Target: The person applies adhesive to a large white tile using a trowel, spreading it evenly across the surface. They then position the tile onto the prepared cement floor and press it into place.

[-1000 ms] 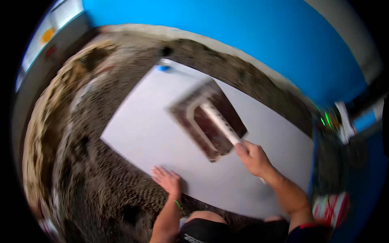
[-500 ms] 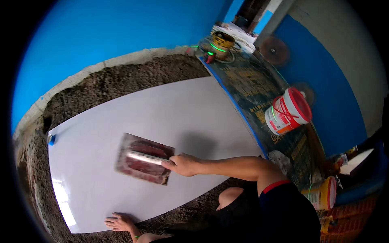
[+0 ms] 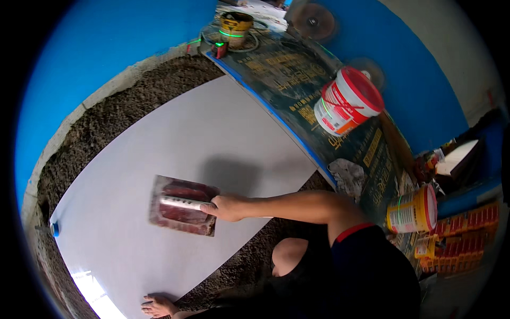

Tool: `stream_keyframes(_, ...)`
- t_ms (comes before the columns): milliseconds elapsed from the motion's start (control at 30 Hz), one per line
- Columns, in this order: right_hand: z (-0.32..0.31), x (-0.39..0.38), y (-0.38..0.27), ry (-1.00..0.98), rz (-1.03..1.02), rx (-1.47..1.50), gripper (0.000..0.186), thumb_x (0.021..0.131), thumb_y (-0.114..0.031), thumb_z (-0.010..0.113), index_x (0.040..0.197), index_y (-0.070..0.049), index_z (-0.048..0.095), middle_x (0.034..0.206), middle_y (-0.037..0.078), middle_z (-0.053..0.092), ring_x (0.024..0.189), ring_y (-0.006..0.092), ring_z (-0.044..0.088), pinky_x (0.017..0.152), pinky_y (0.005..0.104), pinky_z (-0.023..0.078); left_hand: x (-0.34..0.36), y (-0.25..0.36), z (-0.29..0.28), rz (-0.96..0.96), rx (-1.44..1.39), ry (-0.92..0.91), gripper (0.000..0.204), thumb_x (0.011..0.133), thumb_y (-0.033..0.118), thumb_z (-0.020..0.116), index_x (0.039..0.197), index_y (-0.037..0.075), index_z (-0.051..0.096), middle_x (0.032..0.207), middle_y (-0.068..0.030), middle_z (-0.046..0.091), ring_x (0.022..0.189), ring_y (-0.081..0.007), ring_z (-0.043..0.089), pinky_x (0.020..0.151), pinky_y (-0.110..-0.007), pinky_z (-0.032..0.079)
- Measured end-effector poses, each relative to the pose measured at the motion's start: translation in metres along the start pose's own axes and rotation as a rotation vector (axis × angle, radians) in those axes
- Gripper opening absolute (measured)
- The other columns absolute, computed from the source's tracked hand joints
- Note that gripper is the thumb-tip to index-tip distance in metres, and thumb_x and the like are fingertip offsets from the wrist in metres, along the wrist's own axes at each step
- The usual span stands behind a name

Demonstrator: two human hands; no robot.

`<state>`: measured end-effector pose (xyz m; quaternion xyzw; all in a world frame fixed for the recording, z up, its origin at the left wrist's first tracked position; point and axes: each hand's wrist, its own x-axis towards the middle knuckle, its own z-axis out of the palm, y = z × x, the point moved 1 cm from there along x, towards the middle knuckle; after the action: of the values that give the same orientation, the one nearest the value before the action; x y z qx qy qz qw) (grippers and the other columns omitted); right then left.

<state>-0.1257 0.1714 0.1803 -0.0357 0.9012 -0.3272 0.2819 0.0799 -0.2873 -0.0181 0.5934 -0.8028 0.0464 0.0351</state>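
Note:
A large glossy white tile (image 3: 186, 122) lies on rough grey-brown mortar (image 3: 117, 106). My right hand (image 3: 227, 207) is closed on the white handle of a rectangular float (image 3: 178, 218) with a reddish, smeared back; the float is over the tile's middle, and I cannot tell whether it touches it. My left hand (image 3: 156, 306) rests with fingers spread at the tile's near left edge. A small blue piece (image 3: 54, 229) sits at the tile's far left edge.
A board (image 3: 287, 80) with blue edging borders the tile's right, holding a red-lidded bucket (image 3: 340, 103), a yellow bucket (image 3: 236, 26), a green-beamed laser level (image 3: 219, 50) and a crumpled bag (image 3: 348, 175). Another bucket (image 3: 409, 212) stands lower right. A blue wall (image 3: 95, 48) runs behind.
The view has swung right, bringing the board and buckets in. The float has turned from upright-diagonal to nearly sideways in my right hand. My left hand remains at the tile's edge.

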Motion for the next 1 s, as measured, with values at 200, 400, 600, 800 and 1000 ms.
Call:
stream_keyframes(200, -0.037, -0.135, 0.063, 0.362, -0.342, 0.009, 0.039, 0.092, -0.039, 0.058, 0.087, -0.001, 0.062, 0.063, 0.018, 0.061, 0.058, 0.039, 0.062, 0.055, 0.0466, 0.048, -0.001, 0.003, -0.016, 0.434, 0.169, -0.073, 0.064, 0.096, 0.045, 0.033, 0.137, -0.005, 0.04, 0.136, -0.0315, 0.044, 0.128, -0.0501, 0.036, 0.097, -0.06, 0.038)
stream_keyframes(400, -0.008, -0.05, 0.141, 0.185, 0.297, 0.058, 0.073, 0.095, -0.061, 0.039, 0.069, 0.004, 0.063, 0.059, 0.021, 0.059, 0.058, 0.0388, 0.062, 0.061, 0.048, 0.05, -0.041, 0.04, -0.018, 0.488, 0.091, -0.032, 0.066, 0.096, 0.047, 0.033, 0.137, -0.004, 0.04, 0.136, -0.0303, 0.044, 0.128, -0.0486, 0.037, 0.098, -0.059, 0.038)
stream_keyframes(600, -0.085, -0.154, 0.061, 0.457, 0.024, 0.173, 0.048, 0.096, -0.044, 0.048, 0.088, 0.001, 0.062, 0.064, 0.022, 0.061, 0.062, 0.0399, 0.063, 0.059, 0.0469, 0.049, -0.051, 0.068, -0.034, 0.625, 0.083, 0.004, 0.067, 0.095, 0.049, 0.033, 0.137, -0.003, 0.041, 0.136, -0.0292, 0.045, 0.128, -0.0472, 0.037, 0.099, -0.058, 0.038)
stream_keyframes(800, 0.014, -0.136, 0.176, 0.333, 0.481, 0.131, 0.063, 0.097, -0.053, 0.041, 0.08, 0.003, 0.065, 0.069, 0.025, 0.063, 0.073, 0.0412, 0.065, 0.067, 0.0503, 0.051, -0.088, 0.1, -0.038, 0.742, 0.061, -0.047, 0.068, 0.095, 0.051, 0.033, 0.137, -0.003, 0.041, 0.136, -0.0281, 0.045, 0.129, -0.0457, 0.038, 0.099, -0.057, 0.037)
stream_keyframes(1000, -0.046, -0.067, 0.113, 0.408, 0.202, 0.199, 0.058, 0.098, -0.05, 0.041, 0.087, 0.004, 0.061, 0.069, 0.024, 0.062, 0.065, 0.0391, 0.064, 0.059, 0.0477, 0.049, -0.082, 0.109, -0.036, 0.747, 0.047, -0.025, 0.07, 0.094, 0.053, 0.034, 0.137, -0.002, 0.041, 0.137, -0.0269, 0.046, 0.129, -0.0443, 0.038, 0.1, -0.057, 0.037)
